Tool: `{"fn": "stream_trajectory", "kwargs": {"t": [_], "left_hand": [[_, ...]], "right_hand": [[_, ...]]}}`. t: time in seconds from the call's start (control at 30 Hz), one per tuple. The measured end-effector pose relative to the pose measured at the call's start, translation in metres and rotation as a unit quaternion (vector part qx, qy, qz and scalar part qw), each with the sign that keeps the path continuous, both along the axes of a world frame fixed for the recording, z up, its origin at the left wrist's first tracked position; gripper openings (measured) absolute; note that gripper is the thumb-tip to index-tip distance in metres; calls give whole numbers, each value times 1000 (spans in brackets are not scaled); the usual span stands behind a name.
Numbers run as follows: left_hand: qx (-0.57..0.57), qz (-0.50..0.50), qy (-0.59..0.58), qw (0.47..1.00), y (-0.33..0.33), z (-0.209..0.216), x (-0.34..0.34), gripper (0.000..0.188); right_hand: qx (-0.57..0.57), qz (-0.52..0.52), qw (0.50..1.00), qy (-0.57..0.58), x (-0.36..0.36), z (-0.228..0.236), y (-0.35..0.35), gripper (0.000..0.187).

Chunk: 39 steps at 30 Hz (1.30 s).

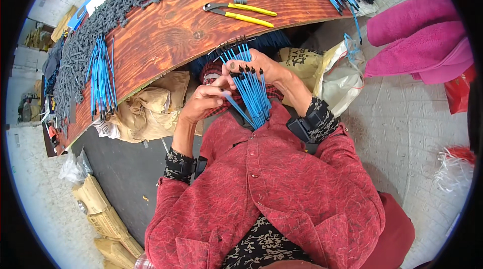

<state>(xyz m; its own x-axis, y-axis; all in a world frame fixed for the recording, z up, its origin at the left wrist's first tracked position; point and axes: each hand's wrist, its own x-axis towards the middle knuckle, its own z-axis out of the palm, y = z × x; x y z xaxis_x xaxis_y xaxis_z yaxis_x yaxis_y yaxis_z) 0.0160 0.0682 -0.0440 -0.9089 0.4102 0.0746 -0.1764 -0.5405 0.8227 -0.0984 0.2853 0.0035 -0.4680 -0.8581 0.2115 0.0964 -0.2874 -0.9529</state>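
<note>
Handling of a single blue rod point(237, 106) is apparently under way; careful alignment is called for next. The rod's upper end is seemingly pinched by the left hand point(203, 100), fingers narrowly closed. Rightward, a bundle of black-tipped rods point(257, 99), between table point(166, 42) and jacket point(292, 183), is clasped by the right hand point(267, 68), fingers curled.

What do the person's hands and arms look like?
The left hand and right hand are bare. Red jacket sleeves stop partway down the forearms, and black cuffs with a pale pattern stick out. Each forearm has a black band; the right one looks boxy.
</note>
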Motion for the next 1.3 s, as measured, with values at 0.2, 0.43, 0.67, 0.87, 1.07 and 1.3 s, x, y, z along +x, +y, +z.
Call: {"fn": "stream_trajectory", "kwargs": {"t": [0.2, 0.43, 0.67, 0.87, 1.07, 1.3], "left_hand": [[-11, 201, -35, 979, 26, 18, -15, 44], [-195, 137, 25, 971, 55, 72, -40, 57], [-195, 129, 32, 972, 69, 87, -53, 48], [-190, 151, 15, 970, 69, 75, -61, 39], [-177, 144, 54, 972, 70, 77, -65, 36], [-169, 153, 0, 974, 62, 66, -71, 27]], "right_hand": [[19, 24, 992, -122, -3, -11, 2, 25], [22, 16, 991, -129, 0, -13, 2, 26], [39, 29, 999, -22, -3, -23, 15, 19], [-7, 47, 992, -119, -3, -27, 18, 49], [-13, -27, 997, 68, -18, -27, 12, 65], [22, 34, 974, -222, -8, -48, 2, 56]]}}
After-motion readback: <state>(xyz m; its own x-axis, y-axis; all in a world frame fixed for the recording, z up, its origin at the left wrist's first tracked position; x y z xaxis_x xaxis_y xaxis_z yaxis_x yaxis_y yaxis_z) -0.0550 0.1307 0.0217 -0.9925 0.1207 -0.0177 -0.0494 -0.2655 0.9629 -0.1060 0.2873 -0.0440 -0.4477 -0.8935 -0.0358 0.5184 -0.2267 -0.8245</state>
